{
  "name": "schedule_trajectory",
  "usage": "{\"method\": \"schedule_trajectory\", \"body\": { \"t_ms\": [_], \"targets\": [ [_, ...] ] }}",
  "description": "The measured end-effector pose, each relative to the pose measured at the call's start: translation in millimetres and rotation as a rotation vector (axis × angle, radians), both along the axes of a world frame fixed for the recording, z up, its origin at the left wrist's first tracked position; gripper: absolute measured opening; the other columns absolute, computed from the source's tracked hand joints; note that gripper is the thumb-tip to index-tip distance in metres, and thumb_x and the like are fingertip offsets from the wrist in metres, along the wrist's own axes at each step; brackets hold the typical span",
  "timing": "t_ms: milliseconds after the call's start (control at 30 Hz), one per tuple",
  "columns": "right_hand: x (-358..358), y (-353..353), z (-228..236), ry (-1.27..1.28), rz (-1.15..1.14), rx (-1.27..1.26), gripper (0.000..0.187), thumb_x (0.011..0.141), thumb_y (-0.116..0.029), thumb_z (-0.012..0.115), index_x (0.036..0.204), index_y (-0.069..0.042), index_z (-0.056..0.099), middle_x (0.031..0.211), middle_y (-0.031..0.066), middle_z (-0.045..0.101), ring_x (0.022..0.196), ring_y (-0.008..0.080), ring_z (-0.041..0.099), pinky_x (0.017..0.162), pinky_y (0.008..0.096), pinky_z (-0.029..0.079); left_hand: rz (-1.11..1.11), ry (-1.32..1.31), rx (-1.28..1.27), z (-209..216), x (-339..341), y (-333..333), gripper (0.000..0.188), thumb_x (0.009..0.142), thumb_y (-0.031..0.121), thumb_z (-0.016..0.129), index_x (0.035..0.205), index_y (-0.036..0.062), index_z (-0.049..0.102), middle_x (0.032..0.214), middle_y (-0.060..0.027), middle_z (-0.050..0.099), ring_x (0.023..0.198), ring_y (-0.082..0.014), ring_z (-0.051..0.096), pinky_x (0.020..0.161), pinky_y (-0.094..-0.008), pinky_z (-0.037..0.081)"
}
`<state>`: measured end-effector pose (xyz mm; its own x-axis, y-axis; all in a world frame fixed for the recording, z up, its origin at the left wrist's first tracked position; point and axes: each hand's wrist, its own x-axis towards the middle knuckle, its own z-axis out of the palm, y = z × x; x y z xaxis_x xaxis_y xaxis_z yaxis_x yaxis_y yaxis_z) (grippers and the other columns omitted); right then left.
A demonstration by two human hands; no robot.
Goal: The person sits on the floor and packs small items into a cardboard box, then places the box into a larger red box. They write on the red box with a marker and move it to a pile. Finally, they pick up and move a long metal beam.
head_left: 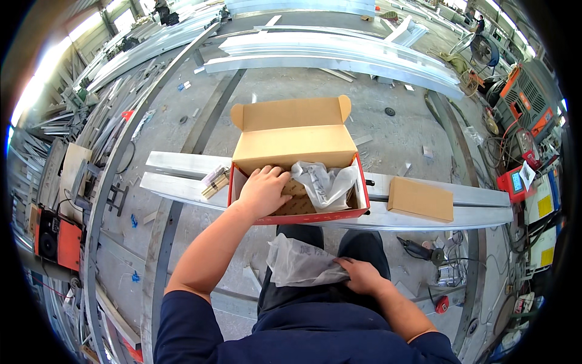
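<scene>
An open cardboard box [297,142] with red outer walls stands in front of me, its lid folded back. My left hand [264,189] reaches into its left side, thumb apart from the fingers, against a brown printed piece [294,195] lying inside. Whether the fingertips grip anything is partly hidden. Crumpled translucent plastic [324,184] fills the right side of the box, with something indistinct in it. Low over my lap, my right hand [362,275] pinches the edge of a translucent plastic bag [303,261]; its contents, if any, cannot be made out.
The box rests on silvery metal beams [479,204]. A flat brown carton [420,199] lies to its right, and a small clear packet [216,181] to its left. An angle grinder [421,250] is at lower right. More long metal profiles [327,51] lie beyond.
</scene>
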<state>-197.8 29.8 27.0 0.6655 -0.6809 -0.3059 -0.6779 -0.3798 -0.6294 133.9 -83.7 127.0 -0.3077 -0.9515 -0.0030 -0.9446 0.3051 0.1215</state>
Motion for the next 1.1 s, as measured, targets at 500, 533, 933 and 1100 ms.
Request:
{"method": "schedule_trajectory", "body": {
  "t_ms": [500,533,933,1100],
  "targets": [
    [-5,-85,186,-0.533,-0.265,0.004,0.065,0.076,0.0,0.078,0.136,-0.005,0.053,0.118,0.0133,0.066,0.109,0.0227,0.063,0.095,0.0357,0.049,0.292,0.987,-0.266,17,38,24,0.027,0.082,0.014,0.071,0.104,-0.0005,0.07,0.102,-0.0147,0.073,0.096,-0.0316,0.07,0.084,-0.0358,0.053],
    [8,-96,196,-0.513,-0.235,-0.122,0.065,0.077,-0.001,0.077,0.137,-0.005,0.052,0.117,0.0156,0.066,0.108,0.0259,0.064,0.093,0.0365,0.049,0.284,1.055,-0.3,26,40,30,0.026,0.083,0.012,0.07,0.106,-0.0004,0.07,0.101,-0.0138,0.074,0.094,-0.0293,0.071,0.083,-0.0339,0.053],
    [14,-124,195,-0.456,-0.353,-0.39,0.063,0.079,0.003,0.073,0.137,-0.004,0.051,0.111,0.0172,0.066,0.096,0.0182,0.062,0.076,0.0317,0.052,-0.295,-0.04,-0.137,4,-42,-21,0.042,0.083,0.028,0.069,0.123,0.0164,0.064,0.122,-0.0112,0.065,0.113,-0.0322,0.062,0.103,-0.0433,0.044],
    [-11,-108,204,-0.361,-0.431,-0.374,0.066,0.075,0.004,0.075,0.136,-0.005,0.053,0.112,0.0183,0.066,0.1,0.025,0.065,0.084,0.0346,0.052,-0.292,-0.048,-0.079,-50,-37,-51,0.034,0.087,0.025,0.062,0.12,0.0158,0.065,0.12,-0.011,0.066,0.113,-0.0267,0.063,0.095,-0.0418,0.05]
  ]
}}
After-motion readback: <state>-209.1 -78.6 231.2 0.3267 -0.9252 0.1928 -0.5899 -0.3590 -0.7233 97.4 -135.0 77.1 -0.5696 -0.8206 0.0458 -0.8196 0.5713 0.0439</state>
